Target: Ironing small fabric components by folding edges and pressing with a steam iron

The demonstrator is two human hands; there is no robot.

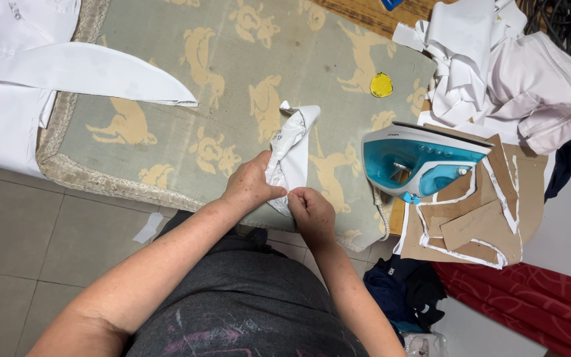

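Observation:
Both hands grip one small piece of white fabric (pixel 293 142) at the near edge of a padded grey-green ironing cloth (pixel 186 79) printed with pale yellow animals. My left hand (pixel 251 185) pinches the fabric's left side. My right hand (pixel 310 213) pinches its lower end with closed fingers. The fabric is crumpled and stands up from my hands toward the middle of the cloth.
A teal and white steam iron (pixel 421 162) rests to the right on cardboard pattern pieces (pixel 477 218). A curved white fabric piece (pixel 87 73) lies at the left. White garments (pixel 510 73) are heaped at the back right. A yellow chalk disc (pixel 381 84) lies on the cloth. Red cloth (pixel 530 297) is below right.

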